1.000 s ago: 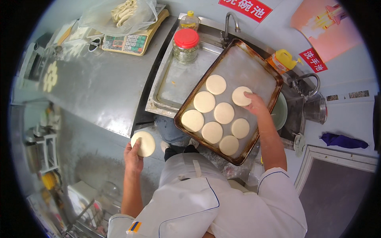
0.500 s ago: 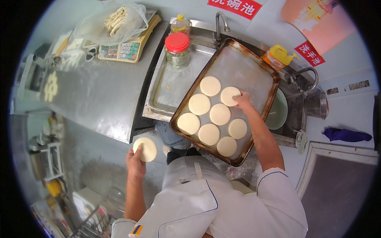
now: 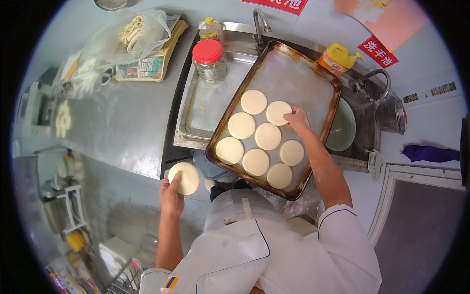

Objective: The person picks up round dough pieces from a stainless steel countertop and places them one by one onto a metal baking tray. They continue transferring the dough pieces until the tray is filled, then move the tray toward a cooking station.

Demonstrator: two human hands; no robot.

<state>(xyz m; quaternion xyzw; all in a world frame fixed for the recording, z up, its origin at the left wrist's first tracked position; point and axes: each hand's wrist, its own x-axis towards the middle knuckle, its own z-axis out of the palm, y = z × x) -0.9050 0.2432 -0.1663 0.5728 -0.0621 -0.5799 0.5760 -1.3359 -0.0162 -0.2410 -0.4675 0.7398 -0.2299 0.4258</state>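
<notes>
Tray (image 3: 306, 73): rectangular grey metal baking sheet with a browned, raised rim, set askew across the steel sink (image 3: 203, 115), its lowest corner toward the person's body.
Discs (image 3: 268, 136): eight flat, round, pale cream dough pieces on the tray, gathered in its left and lower part; the lowest two sit just beside the rim, with narrow strips of metal between most neighbours.
Right hand (image 3: 297, 120): thumb and fingers meet the right edge of the upper right disc, which lies on the tray; I cannot tell whether they are clamped on it.
Left hand (image 3: 171, 197): fingers clamped on one more cream dough round (image 3: 188, 180), thumb on its upper face, held above the floor (image 3: 132, 215), left of the tray and apart from it.
Tray room: grey metal spreads from the upper discs to the top and right rims.
Bench edge: the grey metal bench (image 3: 107, 132) ends in a corner just beside the left hand in this view; the height between them cannot be told.
Left rim neighbour: clear jar with a red lid (image 3: 209, 61), near the tray.
Right rim neighbours: yellow plastic jug (image 3: 338, 59) by the upper corner, pale green round basin (image 3: 345, 128) partly behind the rim.
</notes>
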